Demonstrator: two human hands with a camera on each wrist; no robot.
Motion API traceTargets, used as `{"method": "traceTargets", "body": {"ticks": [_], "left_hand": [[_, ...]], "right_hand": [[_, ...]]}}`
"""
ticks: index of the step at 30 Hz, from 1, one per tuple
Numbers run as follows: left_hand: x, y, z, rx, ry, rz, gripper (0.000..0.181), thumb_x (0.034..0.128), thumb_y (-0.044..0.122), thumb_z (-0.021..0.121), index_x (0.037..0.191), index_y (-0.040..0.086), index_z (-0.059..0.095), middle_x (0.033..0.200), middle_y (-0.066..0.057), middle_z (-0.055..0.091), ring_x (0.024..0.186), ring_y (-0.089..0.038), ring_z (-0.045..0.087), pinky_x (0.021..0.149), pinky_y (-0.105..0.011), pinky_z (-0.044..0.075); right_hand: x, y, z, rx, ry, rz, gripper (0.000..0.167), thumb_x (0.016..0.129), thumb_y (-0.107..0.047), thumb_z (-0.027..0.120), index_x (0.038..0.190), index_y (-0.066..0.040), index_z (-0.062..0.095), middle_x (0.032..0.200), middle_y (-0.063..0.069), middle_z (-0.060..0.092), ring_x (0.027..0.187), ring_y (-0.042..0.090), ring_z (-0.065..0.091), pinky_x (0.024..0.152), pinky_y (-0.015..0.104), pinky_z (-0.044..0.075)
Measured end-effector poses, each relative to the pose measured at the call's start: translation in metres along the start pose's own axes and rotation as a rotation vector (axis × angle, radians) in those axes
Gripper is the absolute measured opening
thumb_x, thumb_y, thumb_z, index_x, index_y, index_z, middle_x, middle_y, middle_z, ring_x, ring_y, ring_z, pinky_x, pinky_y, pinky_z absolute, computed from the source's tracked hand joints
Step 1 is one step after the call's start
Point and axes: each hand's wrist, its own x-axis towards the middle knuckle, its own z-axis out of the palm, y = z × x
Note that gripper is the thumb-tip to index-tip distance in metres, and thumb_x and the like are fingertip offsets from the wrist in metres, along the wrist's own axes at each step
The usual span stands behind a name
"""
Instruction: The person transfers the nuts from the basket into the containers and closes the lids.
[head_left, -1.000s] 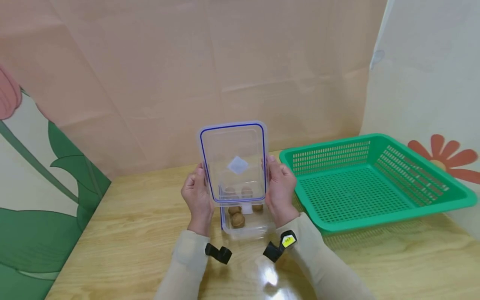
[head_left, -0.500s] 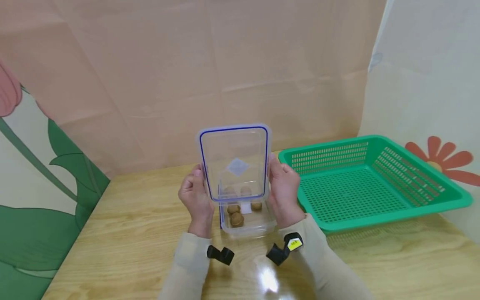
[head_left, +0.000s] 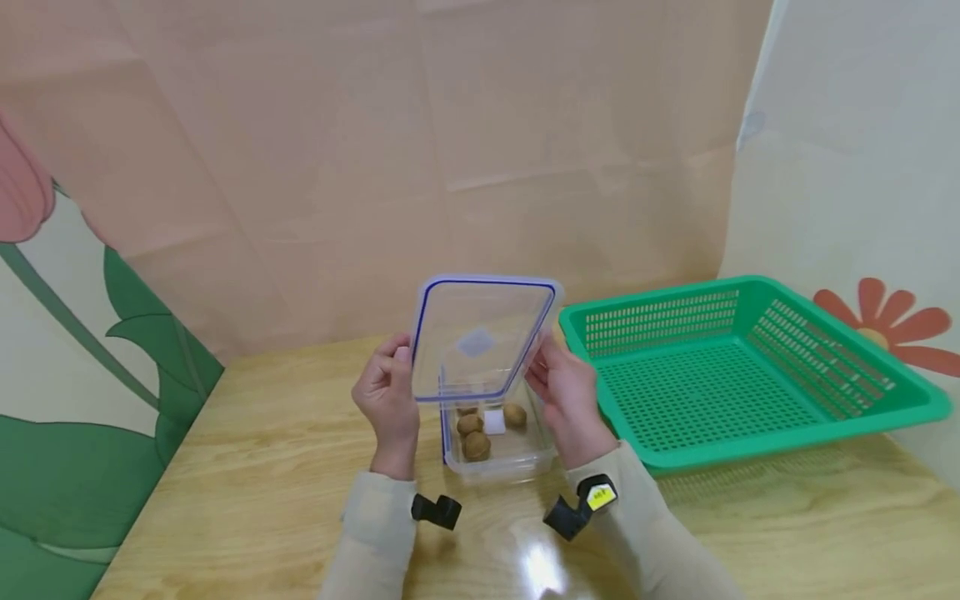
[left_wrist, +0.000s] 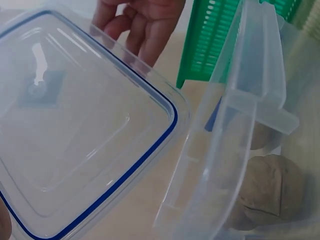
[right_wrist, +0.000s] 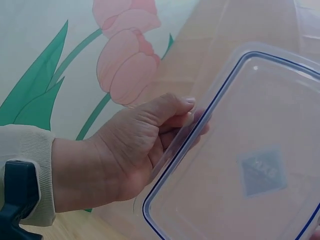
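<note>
A clear plastic lid (head_left: pixel 483 337) with a blue seal ring is tilted above a clear food container (head_left: pixel 506 467). My left hand (head_left: pixel 388 404) pinches its left edge, thumb toward me; the right wrist view shows this left hand (right_wrist: pixel 135 142) gripping the rim. My right hand (head_left: pixel 572 400) holds the lid's right edge, its fingers partly behind it. A pale square label (head_left: pixel 476 342) marks the lid's middle. Inside the container, several walnuts (head_left: pixel 476 446) lie around a small white square (head_left: pixel 494 422). The lid's lower edge overlaps the container's far part in the head view.
A green perforated basket (head_left: pixel 787 437) stands on the wooden table (head_left: pixel 285 450) close beyond my right hand. Behind the table hangs a pinkish backdrop (head_left: pixel 337 167). Floral panels stand at both sides.
The lid has tipped from nearly upright to a flatter slant, its top edge lower and shifted right. My right hand has moved slightly right and down, uncovering more of the walnuts.
</note>
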Motion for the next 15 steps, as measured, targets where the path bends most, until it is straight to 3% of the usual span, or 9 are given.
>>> {"method": "traceTargets", "body": {"ticks": [6, 9, 15], "left_hand": [[0.001, 0.002, 0.0, 0.019, -0.043, 0.07, 0.038, 0.0844, 0.001, 0.057, 0.053, -0.008, 0.038, 0.089, 0.004, 0.071, 0.079, -0.011, 0.065, 0.065, -0.018, 0.054], [-0.001, 0.004, 0.0, 0.044, -0.062, 0.111, 0.042, 0.0858, 0.007, 0.059, 0.052, -0.005, 0.037, 0.088, 0.006, 0.07, 0.079, -0.01, 0.064, 0.065, -0.017, 0.053], [-0.004, 0.002, -0.002, 0.031, -0.078, 0.139, 0.041, 0.086, 0.004, 0.058, 0.052, -0.005, 0.037, 0.089, 0.004, 0.07, 0.08, -0.011, 0.064, 0.067, -0.018, 0.053]], "right_hand": [[0.001, 0.0, -0.005, 0.002, -0.095, 0.051, 0.024, 0.093, -0.027, 0.054, 0.106, -0.006, 0.058, 0.075, -0.005, 0.068, 0.079, 0.009, 0.066, 0.099, 0.038, 0.046], [0.001, 0.001, -0.008, 0.014, -0.133, 0.078, 0.033, 0.094, -0.026, 0.052, 0.118, -0.004, 0.053, 0.078, -0.003, 0.069, 0.083, 0.01, 0.066, 0.103, 0.04, 0.041], [-0.001, 0.003, -0.012, 0.042, -0.143, 0.096, 0.024, 0.096, -0.027, 0.049, 0.11, -0.009, 0.052, 0.077, -0.002, 0.068, 0.083, 0.013, 0.065, 0.103, 0.04, 0.041]]}}
